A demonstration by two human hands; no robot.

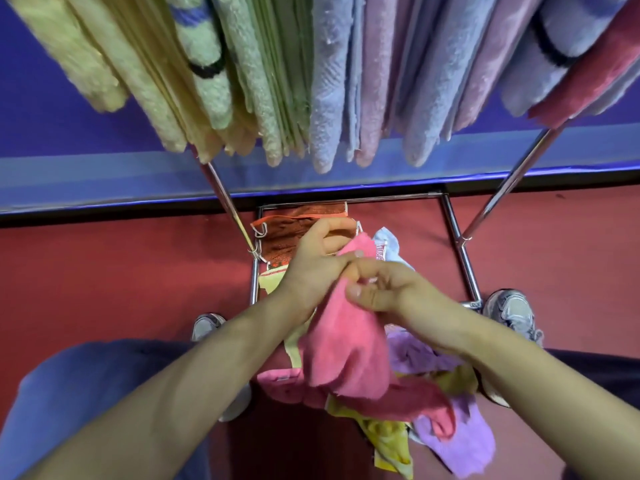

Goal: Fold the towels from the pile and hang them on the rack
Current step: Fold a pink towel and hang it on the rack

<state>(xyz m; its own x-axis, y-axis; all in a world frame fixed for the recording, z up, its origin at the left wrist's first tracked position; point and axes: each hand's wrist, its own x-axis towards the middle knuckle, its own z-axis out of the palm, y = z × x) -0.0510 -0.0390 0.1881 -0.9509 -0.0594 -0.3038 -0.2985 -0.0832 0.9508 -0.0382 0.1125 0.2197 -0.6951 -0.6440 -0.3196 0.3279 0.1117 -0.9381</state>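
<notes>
In the head view, a pink towel (346, 344) is pinched at its top edge by the left hand (311, 268) and the right hand (391, 289), above the pile (460, 441) beneath the rack (505, 188), on which folded towels (329, 81) are hung.

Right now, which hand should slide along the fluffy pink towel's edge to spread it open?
Probably the right hand: it pinches lower on the fluffy pink towel, while the left hand grips its top end.
</notes>
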